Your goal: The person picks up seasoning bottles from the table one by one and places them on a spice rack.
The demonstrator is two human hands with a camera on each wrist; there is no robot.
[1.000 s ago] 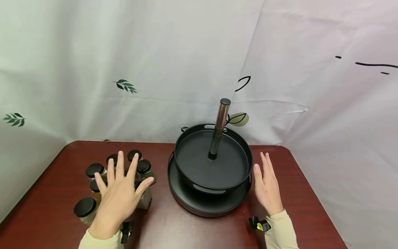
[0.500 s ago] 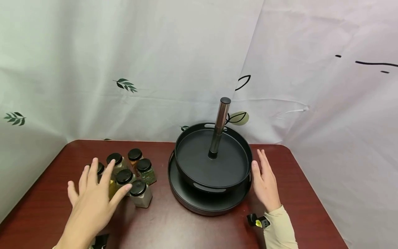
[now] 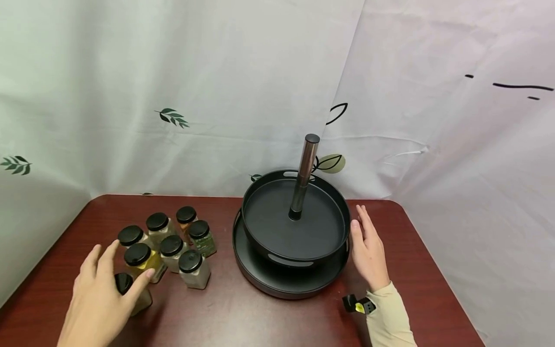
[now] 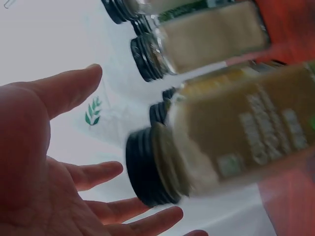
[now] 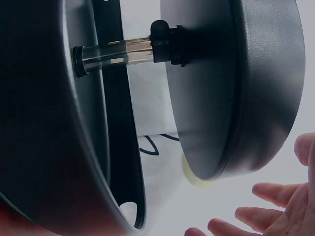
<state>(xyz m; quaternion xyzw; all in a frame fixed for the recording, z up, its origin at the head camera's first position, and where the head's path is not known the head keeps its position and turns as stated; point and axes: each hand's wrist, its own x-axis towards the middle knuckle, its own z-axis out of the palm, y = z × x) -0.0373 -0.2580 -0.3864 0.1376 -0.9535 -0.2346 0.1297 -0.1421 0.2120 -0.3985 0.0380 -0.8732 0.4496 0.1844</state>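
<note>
My left hand (image 3: 95, 294) has spread, lightly bent fingers around the near left side of a spice jar (image 3: 142, 303) with a black lid. In the left wrist view this jar (image 4: 231, 137) stands just past the fingers, with a gap to the thumb. My right hand (image 3: 370, 255) is held straight-fingered beside a black two-tier round rack, right at the rim of its upper tray (image 3: 270, 226). A metal post (image 3: 305, 168) rises from that tray. The right wrist view shows the lower tray (image 5: 39, 147) and the post section between both tiers.
Several more black-lidded spice jars are grouped left of the rack, among them a yellow-filled jar (image 3: 153, 265) and a green-filled jar (image 3: 204, 243). A patterned white cloth (image 3: 243, 86) hangs behind the dark red table (image 3: 234, 318).
My left hand has moved left and toward me, from above the jars to beside the nearest one, uncovering the others. The right hand has shifted slightly toward the upper tray.
</note>
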